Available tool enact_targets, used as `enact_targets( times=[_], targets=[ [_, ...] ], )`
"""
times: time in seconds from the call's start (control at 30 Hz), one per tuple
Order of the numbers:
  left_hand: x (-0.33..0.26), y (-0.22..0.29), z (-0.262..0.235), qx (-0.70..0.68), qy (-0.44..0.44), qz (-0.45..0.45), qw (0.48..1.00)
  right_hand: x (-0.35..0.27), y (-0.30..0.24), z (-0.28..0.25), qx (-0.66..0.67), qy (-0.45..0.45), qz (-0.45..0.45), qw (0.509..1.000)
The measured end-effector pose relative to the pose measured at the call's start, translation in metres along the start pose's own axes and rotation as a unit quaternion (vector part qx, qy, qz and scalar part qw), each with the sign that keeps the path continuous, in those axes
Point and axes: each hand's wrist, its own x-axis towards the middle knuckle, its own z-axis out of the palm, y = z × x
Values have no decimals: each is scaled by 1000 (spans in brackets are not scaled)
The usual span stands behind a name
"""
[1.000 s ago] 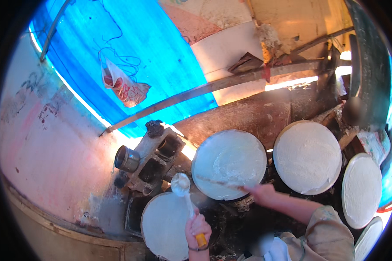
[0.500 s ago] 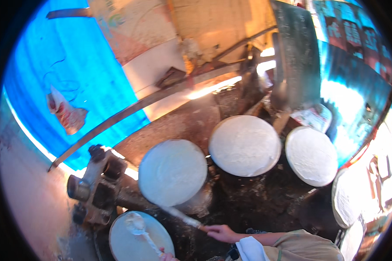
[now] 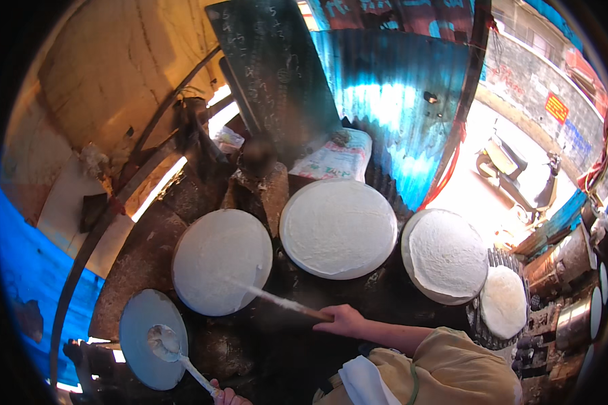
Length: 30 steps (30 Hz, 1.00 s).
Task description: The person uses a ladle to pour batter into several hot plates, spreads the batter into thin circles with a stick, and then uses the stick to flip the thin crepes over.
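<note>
Ladle (image 3: 194, 370) and left hand (image 3: 231, 397) meet at the near left edge of the view: the fingers, partly cut off, are curled around the handle's end. From that hand the handle slants away toward the far left, ending in a rounded bowl holding white paste (image 3: 161, 343). The bowl lies over a smooth blue-grey plate (image 3: 136, 370), nearer the left hand than the right; whether it touches the surface I cannot tell.

To the right are a folded white cloth (image 3: 368, 381) and a creased tan sleeve (image 3: 463, 364). Just beyond, the right hand (image 3: 343, 321) grasps the brown end of a slim stick (image 3: 280, 300). Its long axis points left and slightly far, the whitened tip over a matte, coated disc (image 3: 216, 253); blur hides any contact.

Farther along the curve come a broad disc (image 3: 338, 229) with a grainy white coat, then a right-hand disc (image 3: 447, 255), its coat ragged inside the rim.

Behind them lie a crumpled sack (image 3: 334, 158), a flat dark board (image 3: 277, 81), blue corrugated sheeting (image 3: 398, 94) and, far right, a scooter (image 3: 510, 162) in glaring light.
</note>
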Motion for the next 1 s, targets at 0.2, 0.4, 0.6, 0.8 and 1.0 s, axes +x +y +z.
enact_targets(
  times=[0.2,0.4,0.6,0.8,1.0],
  targets=[
    [91,-93,-1,-11,31,-93,995,-33,111,-134,-158,345,205,902],
    [139,-163,13,45,65,-200,977,-30,166,-168,-186,337,307,870],
    [160,-187,-2,95,84,-311,942,-80,147,-249,-183,573,264,754],
    [155,-229,-14,70,75,-382,918,-287,219,-360,2,719,225,657],
    [129,-295,-14,91,73,-388,914,-470,351,-324,146,800,228,535]
  ],
)
